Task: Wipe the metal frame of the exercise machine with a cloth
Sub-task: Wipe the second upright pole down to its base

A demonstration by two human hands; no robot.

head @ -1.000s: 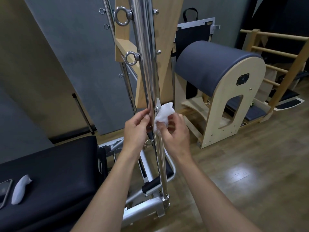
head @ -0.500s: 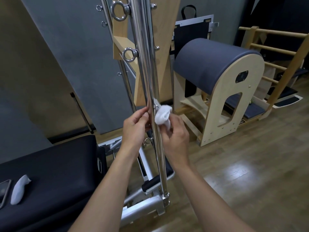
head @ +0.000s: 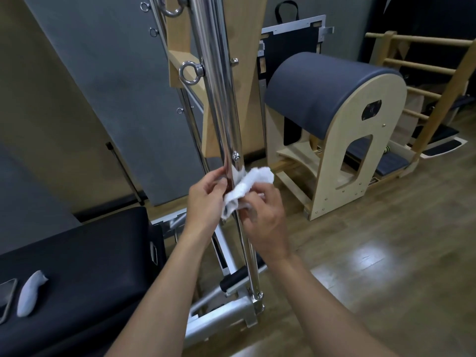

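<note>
Big stuff first: the machine's black padded bed (head: pixel 77 266) fills the near left, and a padded arch barrel (head: pixel 316 83) sits far right on the wood floor (head: pixel 386 253). Dead centre between them, the chrome upright (head: pixel 219 99) of the metal frame runs from the top of the view down to its foot near the floor.

The left hand (head: pixel 206 202) is on the left side of that tube with its fingers curled against it, steadying it I'd guess. The right hand (head: pixel 265 215) is on the right side, fingers bunched round a white cloth (head: pixel 251 186). The cloth is pressed onto the tube just below a small bolt (head: pixel 235 156). Its lower end trails toward the left palm, and I can't tell if the left hand pinches it too.

I'd call this mid-wipe on the upright's middle stretch. Next move imo: wrap the cloth further round the tube and slide it along. Ease past the bolt and the eye ring (head: pixel 190 72) higher up so nothing snags.
</note>
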